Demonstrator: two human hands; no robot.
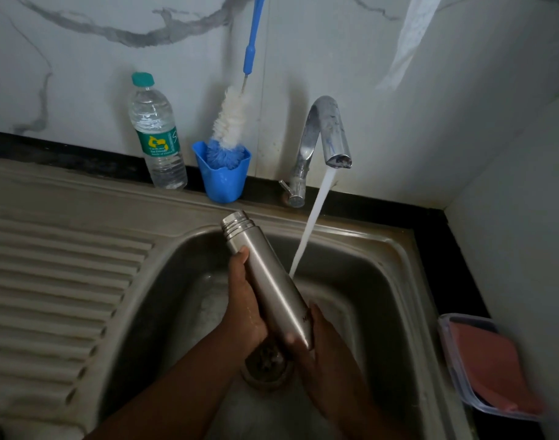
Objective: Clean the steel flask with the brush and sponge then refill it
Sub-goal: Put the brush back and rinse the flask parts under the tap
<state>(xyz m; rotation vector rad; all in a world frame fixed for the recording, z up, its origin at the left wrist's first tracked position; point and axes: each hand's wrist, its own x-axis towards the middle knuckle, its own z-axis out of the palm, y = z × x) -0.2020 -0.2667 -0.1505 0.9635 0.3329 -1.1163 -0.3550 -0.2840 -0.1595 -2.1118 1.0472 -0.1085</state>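
Note:
The steel flask [265, 274], uncapped, tilts over the sink basin [360, 281] with its threaded mouth up and to the left. My left hand [244, 300] lies along its left side, fingers wrapped round the body. My right hand [306, 336] grips its base from below. Water streams from the tap [327, 134] and strikes the flask's right side. A long bottle brush [230, 119] with a blue handle stands head-down in a blue cup [222, 182] behind the sink. A pink sponge [490, 366] lies in a clear tray [446, 338] at the right.
A plastic water bottle [156, 131] with a green cap stands on the ledge left of the cup. The ribbed steel draining board [59, 281] fills the left. The drain [265, 366] sits under my hands. Marble wall tiles close the back and right.

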